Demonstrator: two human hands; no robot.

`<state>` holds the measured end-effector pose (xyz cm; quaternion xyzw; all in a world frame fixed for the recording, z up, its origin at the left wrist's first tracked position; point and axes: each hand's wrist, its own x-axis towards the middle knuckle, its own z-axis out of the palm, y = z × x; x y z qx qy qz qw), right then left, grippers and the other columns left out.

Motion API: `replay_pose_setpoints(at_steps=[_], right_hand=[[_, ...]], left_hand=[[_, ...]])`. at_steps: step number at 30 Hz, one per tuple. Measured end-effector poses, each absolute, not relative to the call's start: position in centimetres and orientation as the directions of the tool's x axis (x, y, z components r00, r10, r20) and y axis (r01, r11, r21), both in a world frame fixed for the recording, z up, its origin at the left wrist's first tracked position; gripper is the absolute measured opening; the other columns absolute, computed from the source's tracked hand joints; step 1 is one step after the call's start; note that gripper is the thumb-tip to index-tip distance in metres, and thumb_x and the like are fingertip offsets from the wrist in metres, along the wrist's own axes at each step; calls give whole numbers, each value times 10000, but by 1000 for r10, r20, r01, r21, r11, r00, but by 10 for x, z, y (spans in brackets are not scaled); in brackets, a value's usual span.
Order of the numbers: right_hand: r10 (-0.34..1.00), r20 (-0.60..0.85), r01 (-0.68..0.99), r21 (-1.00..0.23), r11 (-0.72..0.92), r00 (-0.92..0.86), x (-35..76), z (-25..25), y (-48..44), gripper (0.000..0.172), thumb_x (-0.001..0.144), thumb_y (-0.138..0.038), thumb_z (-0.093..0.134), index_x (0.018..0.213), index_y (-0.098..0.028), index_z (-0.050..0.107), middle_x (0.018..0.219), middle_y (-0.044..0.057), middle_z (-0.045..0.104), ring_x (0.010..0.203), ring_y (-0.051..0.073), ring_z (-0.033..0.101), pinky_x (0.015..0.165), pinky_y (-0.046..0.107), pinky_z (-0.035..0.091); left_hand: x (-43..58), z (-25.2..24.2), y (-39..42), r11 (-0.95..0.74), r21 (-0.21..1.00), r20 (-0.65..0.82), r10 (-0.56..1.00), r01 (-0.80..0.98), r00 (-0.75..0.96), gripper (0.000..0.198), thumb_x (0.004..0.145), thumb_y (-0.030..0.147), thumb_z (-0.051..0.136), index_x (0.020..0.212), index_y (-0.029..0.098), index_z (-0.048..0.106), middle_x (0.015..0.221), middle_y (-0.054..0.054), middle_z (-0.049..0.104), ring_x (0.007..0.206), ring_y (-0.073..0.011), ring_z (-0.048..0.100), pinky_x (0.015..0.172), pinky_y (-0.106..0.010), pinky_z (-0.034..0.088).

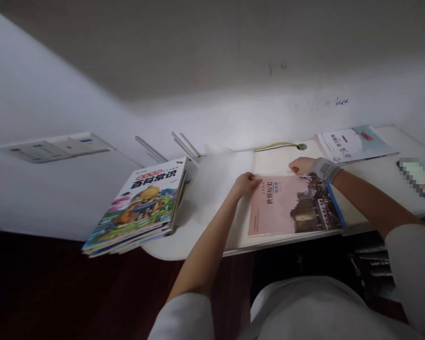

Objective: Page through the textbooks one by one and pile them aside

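Note:
A pink atlas (pixel 276 208) with Chinese lettering and a castle picture lies face up near the front edge of the white desk (pixel 201 226). At its upper left corner, the fingers of my left hand (pixel 245 183) are pinched together on the cover's edge. My right hand (pixel 301 165) is closed in a loose fist at the atlas's far edge; whatever it grips is hidden. A grey band wraps my right wrist. Left of the atlas, a pale, see-through-looking sheet (pixel 217 184) seems to lie on the desk, its edges faint.
A stack of picture books (pixel 141 203) overhangs the desk's left end. At the back right lie white and teal booklets (pixel 354 144), with a phone (pixel 420 177) nearer the right edge. A yellow cable (pixel 278 143) runs to a hole by the wall.

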<state>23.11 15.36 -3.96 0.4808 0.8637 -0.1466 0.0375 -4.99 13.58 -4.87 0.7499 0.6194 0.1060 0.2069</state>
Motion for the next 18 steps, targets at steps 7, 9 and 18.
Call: replay_pose_setpoints(at_steps=[7, 9, 18], right_hand=[[925, -135, 924, -201, 326, -356, 280, -53, 129, 134, 711, -274, 672, 795, -180, 627, 832, 53, 686, 753, 178, 593, 625, 247, 351], [953, -88, 943, -194, 269, -290, 295, -59, 118, 97, 736, -255, 638, 788, -176, 615, 822, 54, 679, 756, 180, 587, 635, 249, 347], [988, 129, 979, -175, 104, -82, 303, -85, 99, 136, 861, -247, 459, 896, -193, 578, 850, 70, 659, 773, 200, 550, 629, 276, 304]], left_hand=[[-37, -58, 141, -142, 360, -53, 984, 922, 173, 219, 785, 248, 538, 882, 166, 717, 898, -89, 722, 811, -213, 641, 719, -283, 462], [-35, -61, 138, -133, 328, -30, 988, 935, 152, 241, 797, 240, 511, 893, 178, 723, 923, -98, 723, 840, -232, 642, 735, -300, 464], [-22, -67, 141, -135, 262, -4, 990, 956, 141, 273, 823, 186, 470, 919, 164, 725, 965, -139, 712, 899, -252, 643, 790, -321, 472]])
